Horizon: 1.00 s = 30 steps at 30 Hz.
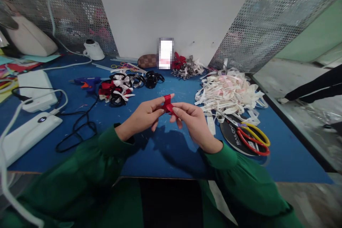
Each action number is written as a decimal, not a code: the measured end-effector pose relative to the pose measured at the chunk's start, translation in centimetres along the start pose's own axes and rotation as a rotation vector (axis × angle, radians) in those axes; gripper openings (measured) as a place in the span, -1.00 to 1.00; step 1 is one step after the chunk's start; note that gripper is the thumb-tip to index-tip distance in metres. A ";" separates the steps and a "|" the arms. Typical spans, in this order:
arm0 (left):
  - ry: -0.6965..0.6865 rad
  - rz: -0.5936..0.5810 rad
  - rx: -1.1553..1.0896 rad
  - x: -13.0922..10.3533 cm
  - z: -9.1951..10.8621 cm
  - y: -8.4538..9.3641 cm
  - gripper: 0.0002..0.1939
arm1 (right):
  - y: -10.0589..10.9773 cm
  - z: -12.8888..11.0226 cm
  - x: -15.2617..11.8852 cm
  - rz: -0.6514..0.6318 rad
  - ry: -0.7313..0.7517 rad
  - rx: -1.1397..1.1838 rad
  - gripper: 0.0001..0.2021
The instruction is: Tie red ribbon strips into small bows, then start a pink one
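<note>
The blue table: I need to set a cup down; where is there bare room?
Bare: the blue table's right front corner, right of the scissors; the strip beyond the left hand and right hand, between hair ties and pale ribbons; the shadowed area between green sleeves. Crowded: the left side, with glue gun and power bank.

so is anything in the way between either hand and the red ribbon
Nothing visible: fingers of both the left hand and the right hand are right on the red ribbon. The scissors lie off to the right, outside that space.
</note>
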<state>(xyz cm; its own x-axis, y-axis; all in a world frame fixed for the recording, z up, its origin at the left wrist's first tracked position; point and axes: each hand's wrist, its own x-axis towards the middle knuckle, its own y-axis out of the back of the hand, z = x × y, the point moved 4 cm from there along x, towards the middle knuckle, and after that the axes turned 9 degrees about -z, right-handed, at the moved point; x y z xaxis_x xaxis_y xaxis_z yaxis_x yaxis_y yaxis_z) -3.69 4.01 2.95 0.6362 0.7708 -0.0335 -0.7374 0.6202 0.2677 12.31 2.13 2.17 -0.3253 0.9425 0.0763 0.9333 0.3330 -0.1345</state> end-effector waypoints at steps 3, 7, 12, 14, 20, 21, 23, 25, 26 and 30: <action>0.004 0.010 0.002 -0.1 0.1 0.0 -0.39 | 0.0 0.0 0.0 -0.004 -0.006 -0.010 -0.76; -0.004 0.055 0.016 0.0 0.2 0.1 -0.40 | -0.1 0.0 0.1 -0.037 -0.025 -0.014 -0.75; -0.014 0.103 -0.031 0.1 -0.1 0.2 -0.43 | 0.0 -0.2 0.1 -0.069 -0.027 -0.015 -0.75; -0.023 0.086 -0.080 0.2 -0.2 0.3 -0.41 | 0.2 -0.4 0.1 -0.061 -0.028 -0.021 -0.78; -0.025 0.073 -0.132 0.2 0.1 0.3 -0.40 | 0.5 -0.8 0.0 -0.061 -0.030 -0.097 -0.74; -0.020 0.064 -0.141 0.2 0.2 0.3 -0.39 | 0.6 -0.9 0.0 -0.066 -0.029 -0.116 -0.72; -0.011 0.050 -0.180 0.2 0.3 0.3 -0.38 | 0.8 -1.2 0.1 -0.071 -0.027 -0.148 -0.70; -0.009 0.060 -0.238 0.2 0.4 0.5 -0.37 | 1.2 -1.4 0.3 -0.059 -0.025 -0.179 -0.69; -0.012 0.075 -0.269 0.2 0.3 0.6 -0.37 | 1.6 -1.5 0.4 -0.038 -0.025 -0.195 -0.69; -0.029 0.098 -0.389 0.2 0.0 1.0 -0.37 | 4.0 -1.5 0.8 0.179 0.011 -0.449 -0.69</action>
<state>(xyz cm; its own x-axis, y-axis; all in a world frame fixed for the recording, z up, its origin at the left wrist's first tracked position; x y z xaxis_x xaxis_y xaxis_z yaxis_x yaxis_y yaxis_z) -4.32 4.79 3.22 0.5604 0.8282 0.0024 -0.8224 0.5568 -0.1166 16.06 4.16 3.22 -0.1539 0.9828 0.1020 0.9488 0.1182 0.2930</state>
